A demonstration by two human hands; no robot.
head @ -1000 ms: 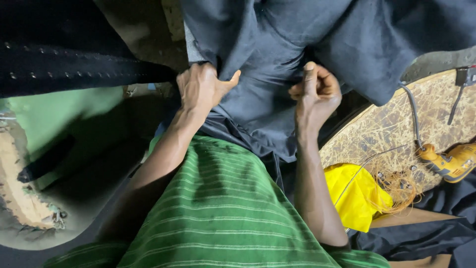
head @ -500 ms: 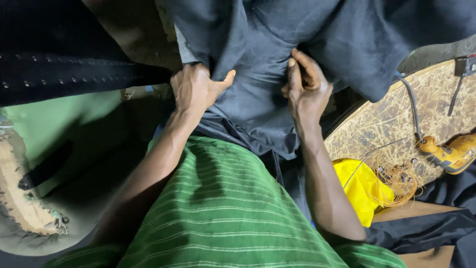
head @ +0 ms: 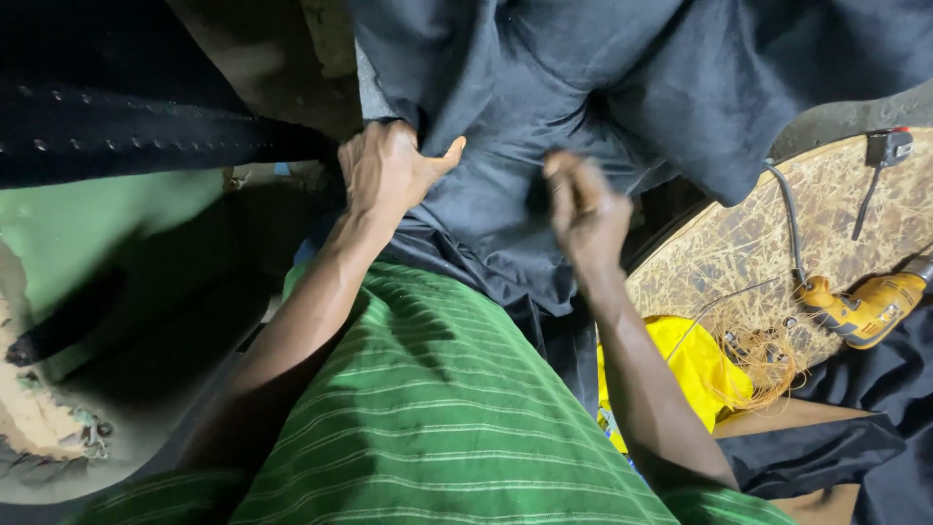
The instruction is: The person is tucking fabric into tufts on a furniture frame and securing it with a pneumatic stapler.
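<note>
The left hand [head: 389,170] lies on the dark grey cloth [head: 544,107] hanging before the person, its fingers curled into a fold, while the blurred right hand [head: 583,209] sits against the same cloth, grip unclear, near a yellow drill [head: 865,309]

Both forearms extend forward from the torso, bare from the elbow down. The left hand [head: 389,170] lies palm-down at the end of a straight wrist, thumb spread out toward the right hand, remaining fingers curled under and out of sight. The right hand [head: 583,209] sits level with the left hand and well apart from it. It is motion-blurred, fingers bunched together and raised; its exact closure cannot be determined.
</note>
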